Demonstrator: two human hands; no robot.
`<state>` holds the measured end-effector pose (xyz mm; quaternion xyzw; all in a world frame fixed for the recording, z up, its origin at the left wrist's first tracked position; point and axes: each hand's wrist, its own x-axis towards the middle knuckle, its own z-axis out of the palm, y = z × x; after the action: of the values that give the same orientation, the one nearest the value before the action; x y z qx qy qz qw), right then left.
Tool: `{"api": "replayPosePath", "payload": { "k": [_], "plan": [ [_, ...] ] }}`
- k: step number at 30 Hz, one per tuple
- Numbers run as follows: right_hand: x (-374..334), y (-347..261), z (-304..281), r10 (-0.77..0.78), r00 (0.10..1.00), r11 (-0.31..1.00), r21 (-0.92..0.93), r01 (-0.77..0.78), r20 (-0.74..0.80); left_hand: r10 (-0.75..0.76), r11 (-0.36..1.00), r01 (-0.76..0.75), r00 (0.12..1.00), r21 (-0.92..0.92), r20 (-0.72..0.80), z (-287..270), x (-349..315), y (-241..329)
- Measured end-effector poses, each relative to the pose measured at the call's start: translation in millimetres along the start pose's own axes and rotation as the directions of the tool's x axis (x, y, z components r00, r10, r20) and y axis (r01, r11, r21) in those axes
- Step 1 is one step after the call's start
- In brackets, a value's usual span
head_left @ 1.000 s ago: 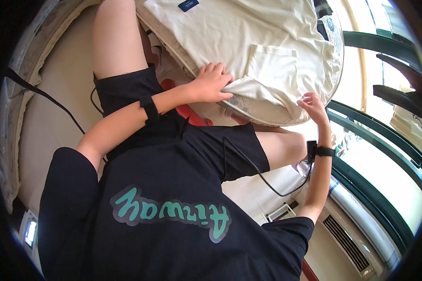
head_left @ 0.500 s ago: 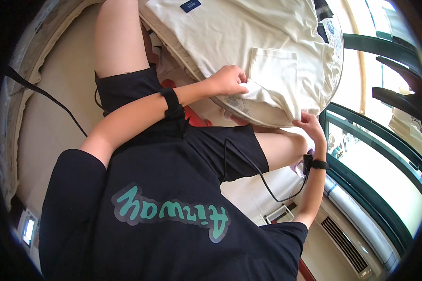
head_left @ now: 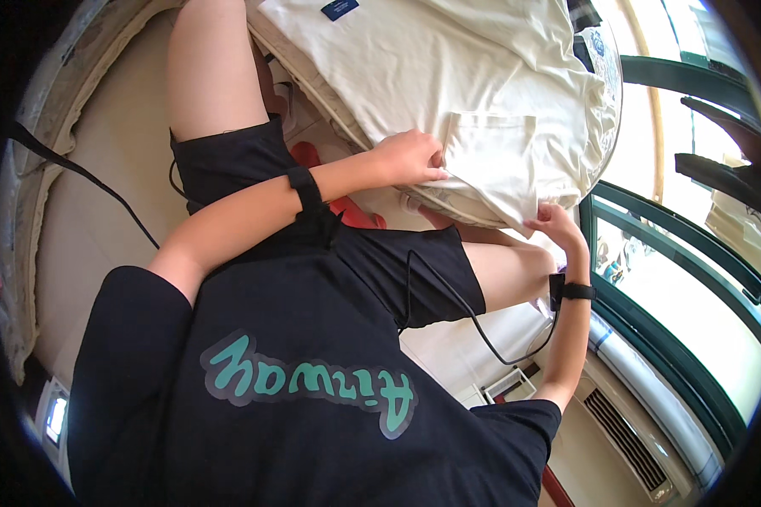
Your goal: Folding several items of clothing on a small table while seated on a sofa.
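My left hand (head_left: 407,158) pinches the cream shirt (head_left: 423,72) left of its flap (head_left: 490,144). My right hand (head_left: 561,230) pinches farther off, below-right of the flap.

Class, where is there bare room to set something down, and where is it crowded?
Bare: pale floor between the padded edge at far left and the left thigh, crossed in view by a black cord; also the smooth cream shirt between its navy label and pocket. Crowded: the shirt's near side, where the left hand and right hand pinch the cloth.
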<state>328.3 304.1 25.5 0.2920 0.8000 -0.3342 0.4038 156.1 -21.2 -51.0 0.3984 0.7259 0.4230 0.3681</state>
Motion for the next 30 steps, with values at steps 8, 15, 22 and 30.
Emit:
{"api": "replayPosePath", "payload": {
  "k": [8,15,22,30],
  "plan": [
    [0,-5,10,0.161,0.987,0.899,-0.415,-0.141,0.013,0.055,0.998,-0.058,0.99,0.019,0.128,8,-13,-11],
    [7,5,14,0.062,0.998,0.923,-0.382,-0.051,0.017,0.195,0.961,-0.187,0.981,0.206,-0.019,29,-34,-2],
    [-4,-8,-34,0.036,0.996,0.891,-0.449,-0.069,-0.083,0.21,0.852,-0.182,0.978,0.49,-0.002,33,-38,1],
    [33,29,-136,0.143,0.916,0.904,-0.328,-0.275,-0.375,0.223,0.62,-0.246,0.966,0.745,0.134,32,-39,14]
  ]
}}
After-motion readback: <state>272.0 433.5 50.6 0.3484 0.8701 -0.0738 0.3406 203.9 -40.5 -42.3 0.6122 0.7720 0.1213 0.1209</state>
